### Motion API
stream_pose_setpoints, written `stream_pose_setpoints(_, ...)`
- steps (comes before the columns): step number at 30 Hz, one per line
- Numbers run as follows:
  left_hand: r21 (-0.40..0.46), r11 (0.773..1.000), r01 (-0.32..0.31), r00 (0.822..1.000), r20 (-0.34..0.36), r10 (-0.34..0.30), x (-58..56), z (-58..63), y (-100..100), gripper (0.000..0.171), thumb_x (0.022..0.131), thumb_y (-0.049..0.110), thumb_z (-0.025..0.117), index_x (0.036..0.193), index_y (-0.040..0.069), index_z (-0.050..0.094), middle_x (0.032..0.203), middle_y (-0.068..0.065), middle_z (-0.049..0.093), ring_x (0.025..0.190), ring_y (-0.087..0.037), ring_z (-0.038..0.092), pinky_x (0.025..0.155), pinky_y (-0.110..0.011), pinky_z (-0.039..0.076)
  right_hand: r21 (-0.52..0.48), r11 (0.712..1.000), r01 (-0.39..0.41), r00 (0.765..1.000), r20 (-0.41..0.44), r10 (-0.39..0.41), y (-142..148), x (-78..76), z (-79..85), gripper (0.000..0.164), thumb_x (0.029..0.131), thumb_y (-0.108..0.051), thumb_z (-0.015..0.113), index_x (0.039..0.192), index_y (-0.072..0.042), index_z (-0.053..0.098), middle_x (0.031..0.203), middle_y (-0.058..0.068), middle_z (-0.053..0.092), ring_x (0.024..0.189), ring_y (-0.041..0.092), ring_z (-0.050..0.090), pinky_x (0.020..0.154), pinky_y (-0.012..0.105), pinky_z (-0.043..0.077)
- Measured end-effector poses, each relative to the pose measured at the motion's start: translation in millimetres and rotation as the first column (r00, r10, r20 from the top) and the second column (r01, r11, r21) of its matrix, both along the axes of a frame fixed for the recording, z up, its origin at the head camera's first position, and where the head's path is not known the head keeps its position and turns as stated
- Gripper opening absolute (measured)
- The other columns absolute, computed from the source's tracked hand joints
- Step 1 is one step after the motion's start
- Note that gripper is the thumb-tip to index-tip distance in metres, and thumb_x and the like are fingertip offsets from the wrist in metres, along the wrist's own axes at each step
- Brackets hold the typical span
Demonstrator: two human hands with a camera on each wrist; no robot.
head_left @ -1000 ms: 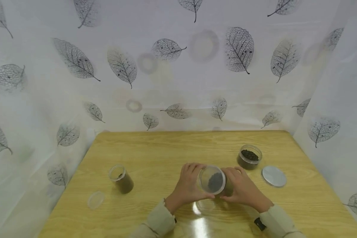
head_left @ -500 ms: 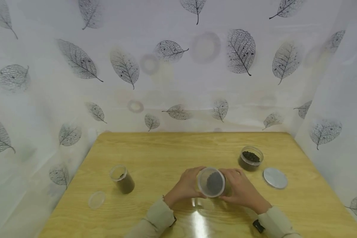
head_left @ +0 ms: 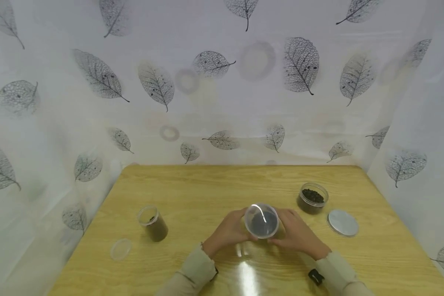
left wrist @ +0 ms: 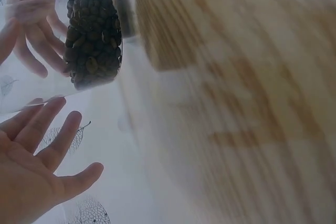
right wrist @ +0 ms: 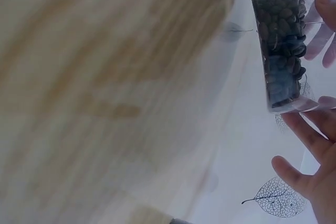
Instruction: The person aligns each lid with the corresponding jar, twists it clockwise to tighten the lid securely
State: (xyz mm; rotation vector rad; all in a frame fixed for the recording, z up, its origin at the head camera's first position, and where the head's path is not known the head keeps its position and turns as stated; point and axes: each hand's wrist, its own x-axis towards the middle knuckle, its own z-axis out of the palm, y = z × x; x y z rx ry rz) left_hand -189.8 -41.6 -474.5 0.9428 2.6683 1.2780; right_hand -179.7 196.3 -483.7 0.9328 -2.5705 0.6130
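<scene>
A clear plastic jar (head_left: 262, 220) is held between my two hands over the front middle of the table, its round top facing me. My left hand (head_left: 231, 229) holds its left side and my right hand (head_left: 294, 231) its right side, fingers curving about the wall. Dark brown beans (left wrist: 93, 40) fill its lower part in the left wrist view. In that view the jar's base shows above the tabletop. On the right wrist view, the fingertips of my right hand (right wrist: 320, 156) meet the jar wall (right wrist: 262, 51) and several lower fingers spread apart.
At left stands another clear jar (head_left: 157, 230) with dark contents, a clear lid (head_left: 120, 249) lying by it. Back right, a shallow clear tub (head_left: 311, 201) holds dark beans, beside a silver lid (head_left: 343, 223). Leaf-printed curtain (head_left: 222, 102) encloses the wooden table (head_left: 207, 185).
The jar has turned between my hands: its beans showed clearly through the top before, and now a bright curved glint crosses it. Both hands have shifted slightly left.
</scene>
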Motion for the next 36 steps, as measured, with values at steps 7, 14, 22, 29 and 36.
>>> stream_pose_setpoints(7, 0.082, 0.994, -0.071, 0.982, 0.182, 0.055, -10.2, 2.3, -8, 0.08, 0.072, 0.03, 0.08, 0.142, 0.025, 0.041, 0.142, 0.002, 0.049, 0.132, -0.024, 0.044, 0.108, -0.053, 0.034, -0.125, 0.992, -0.027, 0.97, 0.236, 0.056, -14, -23.1, 10.1, 0.09, 0.059, -0.03, 0.087, 0.136, -0.011, 0.046, 0.129, 0.006, 0.06, 0.117, 0.028, 0.057, 0.099, 0.051, 0.045)
stream_pose_setpoints(14, 0.123, 0.983, -0.134, 0.966, 0.239, 0.101, -34.3, 2.9, -17, 0.077, 0.078, 0.026, 0.075, 0.144, 0.021, 0.037, 0.142, -0.004, 0.048, 0.133, -0.027, 0.042, 0.111, -0.055, 0.028, -0.143, 0.989, -0.028, 0.946, 0.316, 0.073, -29, -54.0, 11.8, 0.096, 0.065, -0.028, 0.084, 0.144, -0.008, 0.034, 0.133, 0.015, 0.055, 0.12, 0.033, 0.054, 0.1, 0.051, 0.043)
stream_pose_setpoints(22, 0.127, 0.974, -0.189, 0.959, 0.237, 0.155, -61.9, 1.2, -24, 0.072, 0.085, 0.024, 0.068, 0.147, 0.017, 0.032, 0.147, -0.007, 0.041, 0.132, -0.03, 0.042, 0.11, -0.055, 0.029, -0.148, 0.988, 0.037, 0.908, 0.419, 0.028, -44, -80.7, 11.2, 0.092, 0.076, -0.026, 0.077, 0.149, -0.01, 0.023, 0.143, 0.016, 0.045, 0.129, 0.035, 0.046, 0.105, 0.052, 0.039)
stream_pose_setpoints(29, 0.125, 0.962, -0.242, 0.956, 0.199, 0.215, -79.5, -0.6, -23, 0.074, 0.088, 0.023, 0.065, 0.149, 0.017, 0.025, 0.147, -0.011, 0.04, 0.131, -0.032, 0.044, 0.11, -0.053, 0.031, -0.171, 0.982, 0.076, 0.902, 0.432, 0.006, -55, -96.3, 9.0, 0.087, 0.079, -0.021, 0.074, 0.148, -0.008, 0.022, 0.138, 0.022, 0.048, 0.126, 0.038, 0.047, 0.104, 0.054, 0.039)
stream_pose_setpoints(36, 0.126, 0.952, -0.279, 0.943, 0.225, 0.246, -90.2, -4.3, -19, 0.075, 0.092, 0.024, 0.058, 0.151, 0.015, 0.013, 0.152, -0.01, 0.032, 0.133, -0.032, 0.041, 0.11, -0.052, 0.032, -0.154, 0.979, 0.134, 0.911, 0.409, -0.06, -62, -107.1, 2.1, 0.083, 0.082, -0.019, 0.071, 0.147, -0.006, 0.021, 0.13, 0.025, 0.053, 0.119, 0.04, 0.052, 0.1, 0.054, 0.042)
